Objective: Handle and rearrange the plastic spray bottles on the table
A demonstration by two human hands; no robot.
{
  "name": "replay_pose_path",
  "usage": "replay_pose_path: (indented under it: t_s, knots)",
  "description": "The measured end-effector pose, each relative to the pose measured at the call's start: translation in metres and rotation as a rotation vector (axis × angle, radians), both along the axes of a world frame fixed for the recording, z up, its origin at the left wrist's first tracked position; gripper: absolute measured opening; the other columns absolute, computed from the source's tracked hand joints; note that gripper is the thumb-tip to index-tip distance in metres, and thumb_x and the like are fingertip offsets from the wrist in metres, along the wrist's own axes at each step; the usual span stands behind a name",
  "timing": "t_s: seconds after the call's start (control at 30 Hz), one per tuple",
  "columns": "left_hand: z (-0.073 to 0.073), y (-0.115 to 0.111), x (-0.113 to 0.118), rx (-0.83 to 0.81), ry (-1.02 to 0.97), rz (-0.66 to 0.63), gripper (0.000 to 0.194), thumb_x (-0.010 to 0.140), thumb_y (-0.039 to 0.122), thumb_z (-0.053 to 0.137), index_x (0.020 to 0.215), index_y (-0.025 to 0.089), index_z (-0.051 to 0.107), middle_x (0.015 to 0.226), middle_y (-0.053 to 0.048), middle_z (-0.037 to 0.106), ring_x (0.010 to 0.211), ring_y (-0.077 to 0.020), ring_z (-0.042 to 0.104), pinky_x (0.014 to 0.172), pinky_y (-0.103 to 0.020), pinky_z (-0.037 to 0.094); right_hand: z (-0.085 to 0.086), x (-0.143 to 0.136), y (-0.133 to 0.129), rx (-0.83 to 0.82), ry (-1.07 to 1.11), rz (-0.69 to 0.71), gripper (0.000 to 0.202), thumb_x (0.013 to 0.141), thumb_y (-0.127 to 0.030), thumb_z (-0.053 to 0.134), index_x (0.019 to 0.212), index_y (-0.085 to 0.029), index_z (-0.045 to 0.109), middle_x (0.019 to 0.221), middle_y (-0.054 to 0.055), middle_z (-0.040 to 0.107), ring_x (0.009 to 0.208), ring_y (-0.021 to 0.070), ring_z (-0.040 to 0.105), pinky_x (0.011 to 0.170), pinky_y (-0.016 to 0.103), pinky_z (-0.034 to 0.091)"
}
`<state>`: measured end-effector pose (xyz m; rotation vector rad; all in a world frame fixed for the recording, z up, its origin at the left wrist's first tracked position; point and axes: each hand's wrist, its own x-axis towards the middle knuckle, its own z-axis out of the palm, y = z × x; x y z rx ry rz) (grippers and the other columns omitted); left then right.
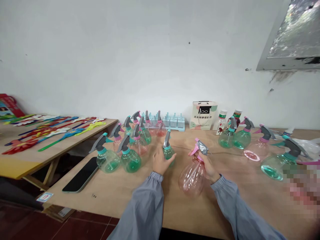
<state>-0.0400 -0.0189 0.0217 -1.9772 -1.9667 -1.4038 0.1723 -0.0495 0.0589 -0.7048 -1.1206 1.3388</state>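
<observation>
My right hand (pixel 209 166) is wrapped round the neck of a pink spray bottle (pixel 191 180) with a grey and pink trigger head, tilted above the table. My left hand (pixel 161 161) is closed about the body of a green spray bottle (pixel 169 151), its thumb across the front; this bottle stands upright and its fingers are partly hidden. Left of that hand stands a group of spray bottles, among them a green one (pixel 131 161) and a pink one (pixel 140 146). On the right are more, including a pink spray bottle (pixel 256 150) and a green one (pixel 278 166).
A phone (pixel 81 175) lies near the table's left edge. Along the wall are a light blue rack (pixel 177 123), a paper bag (pixel 203 116) and a small labelled bottle (pixel 221 123). Flower-shaped items (pixel 60 131) cover another table on the left. A blurred patch hides the far right.
</observation>
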Motion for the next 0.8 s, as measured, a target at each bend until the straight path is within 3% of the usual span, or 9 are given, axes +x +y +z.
replay_pose_path:
  t_s: [0.13,0.27,0.33,0.47,0.57,0.7,0.8]
  knots:
    - [0.0010,-0.0004,-0.0007,-0.012,-0.006,-0.013,0.066,0.076,0.052,0.070,0.128,0.018,0.048,0.116,-0.014,0.069,0.116,-0.0324,0.065,0.095,-0.043,0.049,0.0021,0.0004,-0.0014,0.009,0.004,0.094,0.041,0.070,-0.058,0.075,0.092,-0.024,0.070,0.093,0.006,0.075,0.083,0.0226,0.067,0.075,0.035,0.052]
    - [0.0018,-0.0006,-0.0020,-0.014,-0.021,-0.038,0.066,0.076,0.052,0.071,0.129,0.020,0.048,0.117,-0.013,0.068,0.117,-0.0318,0.064,0.096,-0.043,0.049,0.0010,-0.0015,-0.0009,0.027,0.072,0.000,0.037,0.068,-0.058,0.076,0.078,-0.024,0.068,0.077,0.002,0.072,0.070,0.0183,0.063,0.069,0.031,0.051]
    - [0.0021,-0.0006,-0.0024,-0.013,-0.029,-0.046,0.067,0.076,0.051,0.072,0.130,0.020,0.047,0.118,-0.013,0.068,0.117,-0.0319,0.064,0.096,-0.043,0.048,-0.0002,-0.0023,-0.0006,0.042,0.096,-0.030,0.034,0.068,-0.056,0.076,0.077,-0.024,0.068,0.078,0.002,0.072,0.067,0.0168,0.061,0.067,0.030,0.051]
    - [0.0017,-0.0002,-0.0025,-0.003,-0.040,-0.065,0.070,0.076,0.050,0.072,0.133,0.019,0.045,0.119,-0.013,0.068,0.119,-0.0323,0.063,0.098,-0.045,0.048,-0.0014,-0.0017,-0.0018,0.016,0.077,0.038,0.036,0.069,-0.053,0.074,0.090,-0.024,0.071,0.091,0.005,0.075,0.082,0.0222,0.067,0.074,0.034,0.053]
    - [0.0006,0.0002,-0.0025,0.005,-0.049,-0.070,0.071,0.076,0.050,0.072,0.134,0.020,0.045,0.121,-0.014,0.067,0.120,-0.0322,0.062,0.099,-0.045,0.048,-0.0014,-0.0015,-0.0025,-0.012,0.053,0.065,0.039,0.067,-0.055,0.075,0.091,-0.024,0.070,0.088,0.005,0.075,0.086,0.0246,0.068,0.075,0.036,0.054]
    - [0.0002,0.0001,-0.0027,0.011,-0.061,-0.075,0.069,0.076,0.049,0.072,0.133,0.021,0.046,0.121,-0.013,0.067,0.120,-0.0314,0.062,0.099,-0.044,0.048,-0.0018,-0.0036,0.0000,-0.005,0.076,-0.087,0.035,0.066,-0.055,0.077,0.081,-0.025,0.068,0.078,0.001,0.072,0.074,0.0186,0.064,0.067,0.030,0.051]
    - [0.0011,-0.0006,-0.0030,0.008,-0.068,-0.082,0.068,0.076,0.049,0.072,0.133,0.021,0.047,0.123,-0.013,0.066,0.121,-0.0318,0.061,0.100,-0.045,0.047,-0.0024,-0.0038,0.0029,-0.019,0.087,-0.148,0.035,0.064,-0.054,0.079,0.080,-0.025,0.068,0.082,0.001,0.073,0.072,0.0169,0.063,0.066,0.028,0.051]
